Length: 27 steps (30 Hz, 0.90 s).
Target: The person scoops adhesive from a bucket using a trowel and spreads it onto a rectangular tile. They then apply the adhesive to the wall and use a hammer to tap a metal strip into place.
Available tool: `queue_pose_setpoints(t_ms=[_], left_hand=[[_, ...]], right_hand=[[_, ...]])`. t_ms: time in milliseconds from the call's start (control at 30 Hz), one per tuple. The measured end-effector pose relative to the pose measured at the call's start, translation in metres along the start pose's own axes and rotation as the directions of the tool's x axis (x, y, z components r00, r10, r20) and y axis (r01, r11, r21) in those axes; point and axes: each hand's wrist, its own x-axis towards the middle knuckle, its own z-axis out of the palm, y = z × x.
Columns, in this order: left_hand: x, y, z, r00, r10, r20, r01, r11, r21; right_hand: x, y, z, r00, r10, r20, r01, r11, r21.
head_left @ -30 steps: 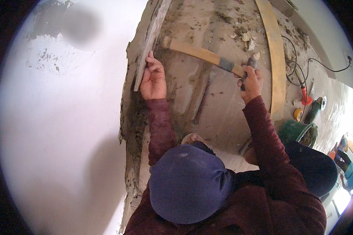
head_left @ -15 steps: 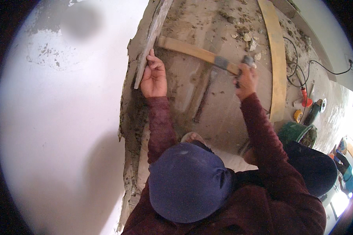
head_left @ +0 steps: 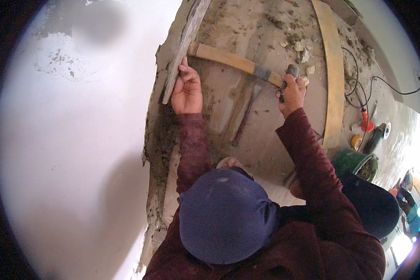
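A long, narrow, light grey strip (head_left: 191, 35) runs along the foot of the white wall. My left hand (head_left: 187, 95), palm up, has its curled fingers and thumb against the strip near its lower end. In my right hand (head_left: 293, 95) is a hammer (head_left: 228, 59), gripped around its dark metal head. Its flat wooden handle, with a dark grey band, points left toward the strip. The handle's end is at the strip's edge, just above my left fingertips; whether they touch, I cannot tell.
Rubble (head_left: 304, 55) lies on the dusty floor beside a long wooden board (head_left: 331, 79). To the right are a black cable (head_left: 357, 70), an orange-handled tool (head_left: 366, 122), a yellow tape measure (head_left: 356, 141), an angle grinder (head_left: 375, 139) and a green bucket (head_left: 345, 161). Another person (head_left: 410, 210) is farther right.
The right hand and hammer, blurred by motion before, now look sharp, and the hammer head is tilted a little differently. The handle's end stays close to the strip. My left hand keeps its place there.
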Motion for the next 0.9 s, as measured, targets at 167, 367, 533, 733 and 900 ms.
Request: queue_pose_setpoints(t_ms=[167, 367, 533, 733, 900], left_hand=[[0.0, 0.006, -0.002, 0.999, -0.034, 0.012, 0.034, 0.999, 0.007], [0.003, 0.006, -0.007, 0.999, -0.023, 0.033, 0.02, 0.997, 0.074], [0.002, 0.008, -0.006, 0.999, -0.04, 0.029, 0.039, 0.998, 0.049], [0.003, 0.009, -0.009, 1.0, -0.008, 0.024, 0.006, 0.995, 0.096], [0.003, 0.012, -0.01, 1.0, -0.004, 0.028, 0.002, 0.997, 0.077]], right_hand=[[0.001, -0.003, -0.017, 1.0, -0.003, 0.024, 0.002, 0.999, 0.039], [-0.001, 0.002, -0.005, 0.999, -0.034, 0.022, 0.036, 0.994, -0.099], [-0.005, -0.007, -0.021, 0.996, -0.029, 0.079, 0.023, 0.997, 0.075], [0.003, -0.001, -0.002, 0.997, -0.018, 0.069, 0.018, 1.0, -0.008], [-0.008, -0.009, -0.009, 1.0, 0.02, -0.001, -0.02, 0.998, 0.067]])
